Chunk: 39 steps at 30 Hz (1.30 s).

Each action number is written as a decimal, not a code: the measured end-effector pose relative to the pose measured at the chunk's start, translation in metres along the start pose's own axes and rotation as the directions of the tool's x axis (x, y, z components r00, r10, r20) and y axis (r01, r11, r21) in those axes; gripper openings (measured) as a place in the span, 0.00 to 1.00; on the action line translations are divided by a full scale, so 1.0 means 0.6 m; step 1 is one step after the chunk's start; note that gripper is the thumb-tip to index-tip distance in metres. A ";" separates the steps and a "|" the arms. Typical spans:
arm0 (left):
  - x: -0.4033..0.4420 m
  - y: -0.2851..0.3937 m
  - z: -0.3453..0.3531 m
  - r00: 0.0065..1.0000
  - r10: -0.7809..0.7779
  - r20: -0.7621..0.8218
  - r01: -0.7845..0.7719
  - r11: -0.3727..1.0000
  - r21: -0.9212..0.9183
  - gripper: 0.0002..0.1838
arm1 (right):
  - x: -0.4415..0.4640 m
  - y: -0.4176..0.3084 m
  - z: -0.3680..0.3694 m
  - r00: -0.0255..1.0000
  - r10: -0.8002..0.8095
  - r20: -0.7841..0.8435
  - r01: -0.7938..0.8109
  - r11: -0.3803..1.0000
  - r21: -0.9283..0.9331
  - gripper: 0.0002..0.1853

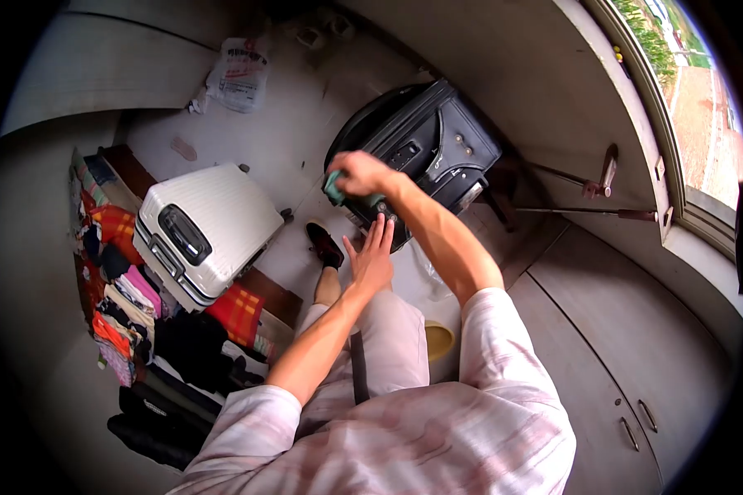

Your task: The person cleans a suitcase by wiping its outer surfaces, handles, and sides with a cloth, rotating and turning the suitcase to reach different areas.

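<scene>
A black suitcase (421,148) stands tilted on the floor in front of me. My right hand (360,174) is closed on a green cloth (333,189) at the suitcase's near left edge. Below it, my left hand (371,257) has its fingers spread, with the fingertips at the suitcase's lower corner and nothing held. Whether those fingertips press on the case is hard to tell.
To the left a white hard-shell suitcase (215,223) lies beside piled clothes (128,305). A plastic bag (241,74) is on the floor further off. A yellow bowl (439,340) is near my legs. Cabinet doors (619,330) and a window are at right.
</scene>
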<state>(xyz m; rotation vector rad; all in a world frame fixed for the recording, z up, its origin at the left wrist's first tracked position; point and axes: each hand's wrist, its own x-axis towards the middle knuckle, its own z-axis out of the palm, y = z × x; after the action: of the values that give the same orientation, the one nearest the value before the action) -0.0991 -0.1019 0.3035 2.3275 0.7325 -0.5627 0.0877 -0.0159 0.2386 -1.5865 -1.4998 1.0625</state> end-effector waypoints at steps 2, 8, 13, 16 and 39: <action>0.003 0.003 -0.008 0.997 -0.033 0.068 0.034 0.999 -0.018 0.46 | -0.009 -0.029 -0.020 0.997 -0.037 -0.070 0.033 0.998 -0.053 0.16; -0.002 -0.017 -0.002 0.999 0.042 0.028 -0.042 0.999 -0.015 0.46 | -0.093 0.010 -0.122 0.663 0.237 -0.710 -0.484 0.860 -0.164 0.14; -0.005 -0.011 0.004 0.997 0.012 0.076 -0.014 1.000 0.023 0.49 | -0.054 -0.024 -0.067 0.769 0.322 -0.551 -0.397 0.918 -0.017 0.15; 0.005 -0.010 0.006 0.998 0.009 0.066 -0.013 0.997 0.070 0.49 | -0.077 -0.033 -0.135 0.551 0.078 -0.831 -0.236 0.970 -0.065 0.13; 0.000 -0.011 -0.029 0.987 0.022 0.159 -0.035 0.996 0.086 0.49 | -0.343 -0.065 0.074 0.693 0.245 -0.678 -0.506 0.835 -0.216 0.16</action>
<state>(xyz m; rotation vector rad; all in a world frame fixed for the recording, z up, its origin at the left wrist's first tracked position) -0.0997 -0.0861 0.3128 2.3379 0.6104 -0.7708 0.0325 -0.2192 0.2752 -2.3256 -0.9488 0.3306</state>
